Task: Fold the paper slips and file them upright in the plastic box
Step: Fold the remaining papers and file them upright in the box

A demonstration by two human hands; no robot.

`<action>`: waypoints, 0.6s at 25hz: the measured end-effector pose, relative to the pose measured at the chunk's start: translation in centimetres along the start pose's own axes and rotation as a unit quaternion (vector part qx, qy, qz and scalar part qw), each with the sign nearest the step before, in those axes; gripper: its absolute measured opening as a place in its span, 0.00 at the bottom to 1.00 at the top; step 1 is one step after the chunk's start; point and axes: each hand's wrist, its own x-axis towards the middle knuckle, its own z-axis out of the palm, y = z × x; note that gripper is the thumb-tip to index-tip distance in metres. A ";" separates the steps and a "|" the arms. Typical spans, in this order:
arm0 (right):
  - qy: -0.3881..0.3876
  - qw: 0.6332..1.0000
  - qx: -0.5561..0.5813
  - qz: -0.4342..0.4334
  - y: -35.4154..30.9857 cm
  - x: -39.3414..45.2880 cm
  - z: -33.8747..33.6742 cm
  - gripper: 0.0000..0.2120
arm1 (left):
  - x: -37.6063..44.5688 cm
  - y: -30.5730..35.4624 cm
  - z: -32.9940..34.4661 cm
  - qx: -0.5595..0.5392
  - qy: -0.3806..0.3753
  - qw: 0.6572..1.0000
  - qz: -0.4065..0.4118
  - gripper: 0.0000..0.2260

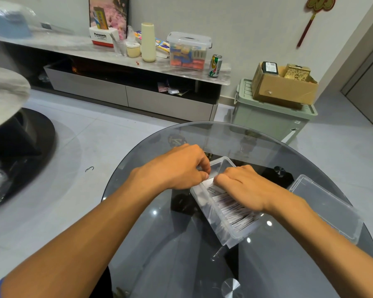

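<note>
A clear plastic box [211, 214] lies slantwise on the round glass table [159, 244]. A row of folded paper slips [235, 208] stands upright inside it. Both hands meet over the box's far half. My left hand [177, 166] has curled fingers that pinch a white slip [209, 183] at the front of the row. My right hand [243, 186] grips the same slip from the right, its palm covering part of the row. The far end of the box holds no slips.
The box's clear lid [329, 209] lies on the table to the right. Beyond the table stand a green storage bin [271, 119] with a cardboard box on it and a low cabinet [125, 91] carrying containers, a bottle and a can.
</note>
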 end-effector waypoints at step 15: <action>-0.070 0.996 -0.052 -0.021 -0.3 0.1 -0.9 0.18 | 0.2 -0.3 0.2 -0.010 -0.006 1.000 0.005 0.06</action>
